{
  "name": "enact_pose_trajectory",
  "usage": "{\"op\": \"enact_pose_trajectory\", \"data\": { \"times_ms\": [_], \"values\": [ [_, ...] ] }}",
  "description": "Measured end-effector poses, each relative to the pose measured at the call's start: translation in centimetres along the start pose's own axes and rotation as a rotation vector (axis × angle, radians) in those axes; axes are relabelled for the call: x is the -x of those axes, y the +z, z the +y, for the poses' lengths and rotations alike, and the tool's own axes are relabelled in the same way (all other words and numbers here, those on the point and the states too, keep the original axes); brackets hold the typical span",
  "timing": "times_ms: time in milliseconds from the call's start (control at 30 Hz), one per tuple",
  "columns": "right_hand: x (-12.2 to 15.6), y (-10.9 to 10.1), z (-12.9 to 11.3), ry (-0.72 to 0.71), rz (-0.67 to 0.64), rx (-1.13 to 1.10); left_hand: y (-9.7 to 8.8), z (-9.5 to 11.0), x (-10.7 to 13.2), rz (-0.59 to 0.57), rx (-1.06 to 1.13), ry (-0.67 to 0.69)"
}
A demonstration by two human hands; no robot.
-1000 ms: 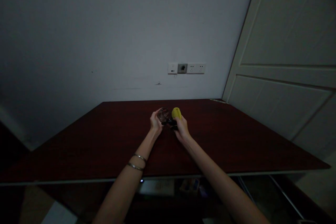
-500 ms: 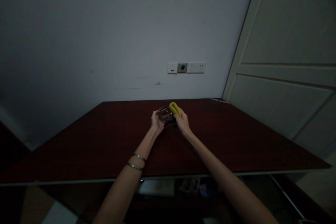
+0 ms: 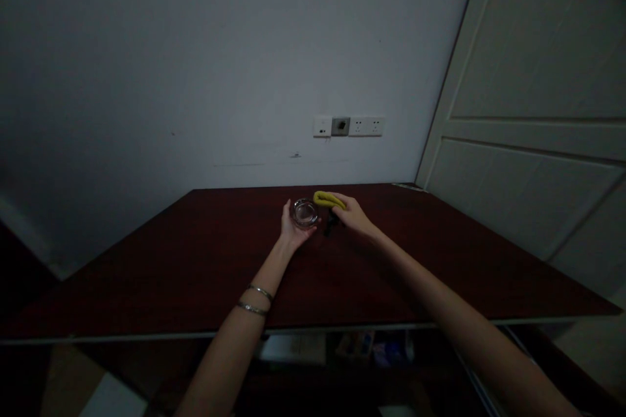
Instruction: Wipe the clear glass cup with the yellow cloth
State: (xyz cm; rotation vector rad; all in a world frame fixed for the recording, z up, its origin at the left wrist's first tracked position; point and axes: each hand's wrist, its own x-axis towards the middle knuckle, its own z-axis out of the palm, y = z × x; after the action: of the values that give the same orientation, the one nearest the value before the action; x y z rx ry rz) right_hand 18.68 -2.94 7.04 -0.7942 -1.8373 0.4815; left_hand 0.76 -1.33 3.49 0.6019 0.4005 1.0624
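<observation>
A round clear glass ashtray (image 3: 305, 211) rests in my left hand (image 3: 292, 229), its fingers curled around the rim and underside. My right hand (image 3: 353, 214) grips a folded yellow cloth (image 3: 327, 199), just right of the glass and slightly above it. Below the cloth, near my right fingers, is a small black object (image 3: 331, 221); its kind is too dark to make out. Two metal bangles (image 3: 254, 300) circle my left forearm.
The dark red tabletop (image 3: 235, 241) reaches back to a pale wall with several sockets (image 3: 366, 126). A white panelled door (image 3: 528, 163) borders the right. Under the front edge, a shelf holds a white flat item (image 3: 293, 348) and small packages (image 3: 391, 348).
My right hand has moved right and turned flatter with the cloth, away from the glass ashtray. My left hand stays nearly in place, and more of the ashtray shows.
</observation>
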Motion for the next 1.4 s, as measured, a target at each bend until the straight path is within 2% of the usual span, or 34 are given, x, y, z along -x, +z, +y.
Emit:
{"op": "enact_pose_trajectory", "data": {
  "times_ms": [67,133,267,367,467,567,700,833,933,1100,1400],
  "values": [
    [0.4,-0.7,-0.4,-0.106,0.031,0.209,0.0,0.2,0.0,0.013,0.006,-0.005],
    [0.6,-1.2,-1.2,-0.250,0.003,0.390,0.0,0.1,-0.1,0.017,-0.001,-0.011],
    [0.6,-1.0,-2.9,-0.494,-0.183,0.598,0.0,-0.6,-0.6,0.033,-0.034,-0.012],
    [0.4,-0.5,-3.1,-0.621,-0.324,0.694,0.1,-1.1,-0.9,0.075,-0.015,0.020],
    [0.4,-0.3,-2.3,-0.705,-0.453,0.767,0.2,-1.1,-0.9,0.135,0.009,0.031],
    [0.5,-0.4,-1.4,-0.732,-0.528,0.822,0.2,-0.9,-0.8,0.150,-0.008,0.028],
    [0.5,-0.5,-0.5,-0.796,-0.560,0.896,0.2,-1.1,-0.8,0.151,-0.090,0.014],
    [0.3,-0.4,0.2,-0.887,-0.550,0.963,0.3,-1.5,-0.8,0.103,-0.152,-0.011],
    [0.4,-0.2,0.5,-0.878,-0.547,1.022,0.6,-1.6,-0.7,0.102,-0.178,0.003],
    [1.1,0.7,0.0,-0.758,-0.518,1.070,0.7,-1.4,-0.4,0.119,-0.197,0.100],
    [2.5,4.4,-3.1,-0.298,-0.392,1.011,1.2,-0.7,-0.2,0.095,-0.078,0.382]
  ]
}}
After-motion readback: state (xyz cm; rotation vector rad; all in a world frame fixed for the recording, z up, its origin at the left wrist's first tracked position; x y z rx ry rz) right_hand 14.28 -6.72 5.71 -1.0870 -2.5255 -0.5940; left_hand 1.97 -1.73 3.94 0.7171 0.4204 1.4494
